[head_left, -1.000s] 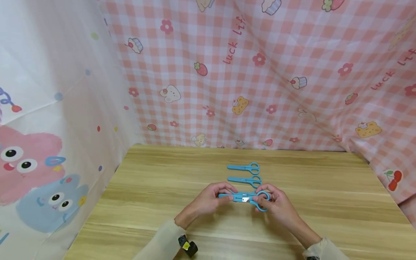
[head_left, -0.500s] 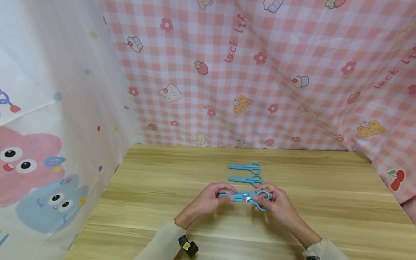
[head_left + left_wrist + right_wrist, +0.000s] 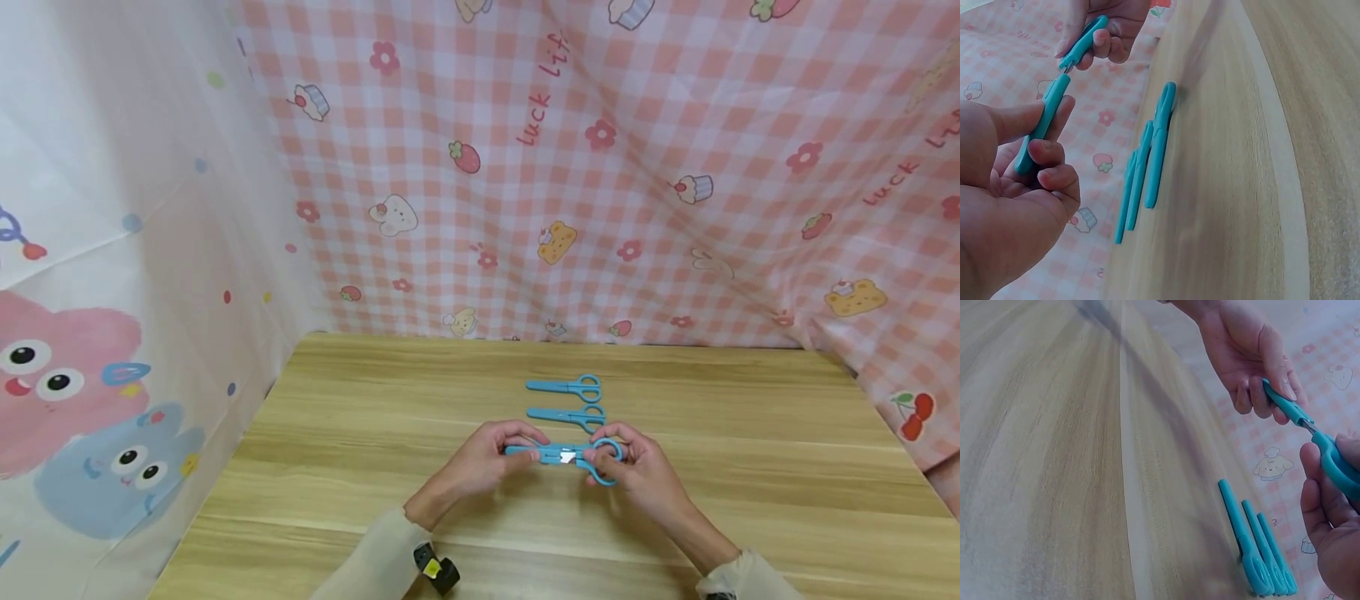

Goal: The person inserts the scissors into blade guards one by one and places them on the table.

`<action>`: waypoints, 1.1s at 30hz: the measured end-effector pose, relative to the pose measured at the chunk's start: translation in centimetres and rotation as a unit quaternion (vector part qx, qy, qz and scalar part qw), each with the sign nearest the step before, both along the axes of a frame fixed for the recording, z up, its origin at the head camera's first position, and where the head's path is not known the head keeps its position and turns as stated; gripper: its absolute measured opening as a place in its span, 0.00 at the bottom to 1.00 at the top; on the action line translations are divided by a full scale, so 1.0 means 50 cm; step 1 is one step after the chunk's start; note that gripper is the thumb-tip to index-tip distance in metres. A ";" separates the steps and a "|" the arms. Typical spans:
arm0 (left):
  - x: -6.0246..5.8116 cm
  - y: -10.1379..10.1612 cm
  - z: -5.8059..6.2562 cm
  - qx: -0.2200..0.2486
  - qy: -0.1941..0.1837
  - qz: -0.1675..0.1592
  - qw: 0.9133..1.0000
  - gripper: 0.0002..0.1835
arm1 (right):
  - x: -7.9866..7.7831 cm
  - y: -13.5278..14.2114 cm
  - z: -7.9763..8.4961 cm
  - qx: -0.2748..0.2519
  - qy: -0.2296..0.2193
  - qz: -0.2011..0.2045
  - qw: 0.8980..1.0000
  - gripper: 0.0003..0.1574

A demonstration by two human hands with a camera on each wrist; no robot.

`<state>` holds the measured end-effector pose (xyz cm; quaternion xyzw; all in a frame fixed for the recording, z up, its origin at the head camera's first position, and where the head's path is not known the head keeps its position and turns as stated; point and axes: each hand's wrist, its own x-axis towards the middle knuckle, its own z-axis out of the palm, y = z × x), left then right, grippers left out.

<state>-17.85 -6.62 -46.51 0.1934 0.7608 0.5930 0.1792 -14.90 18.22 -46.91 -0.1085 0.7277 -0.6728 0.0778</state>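
A pair of blue scissors (image 3: 1337, 467) is held level between the two hands, its blades partly inside a matching blue sheath (image 3: 1051, 105). My left hand (image 3: 486, 454) pinches the sheath between thumb and fingers. The right hand (image 3: 639, 468) grips the scissors by the finger loops, thumb on top near the pivot. A short strip of bare metal blade (image 3: 567, 457) shows between sheath and handles. In the wrist views the held pair is above the tabletop.
Three more sheathed blue scissors lie side by side on the wooden table (image 3: 360, 400): a far pair (image 3: 562, 386), a middle pair (image 3: 564, 415) and a near pair (image 3: 1159, 150), overlapped by the held one in the head view. A pink checked cloth (image 3: 450, 275) hangs behind.
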 end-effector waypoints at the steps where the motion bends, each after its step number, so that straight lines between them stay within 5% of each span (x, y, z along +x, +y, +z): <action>1: 0.000 0.001 0.000 0.000 -0.001 0.001 1.000 0.08 | 0.000 0.000 -0.001 0.000 -0.002 -0.001 1.000 0.20; 33: 0.004 0.004 -0.010 -0.002 -0.019 0.025 0.999 0.07 | 0.004 -0.002 -0.019 -0.026 -0.042 -0.016 0.999 0.19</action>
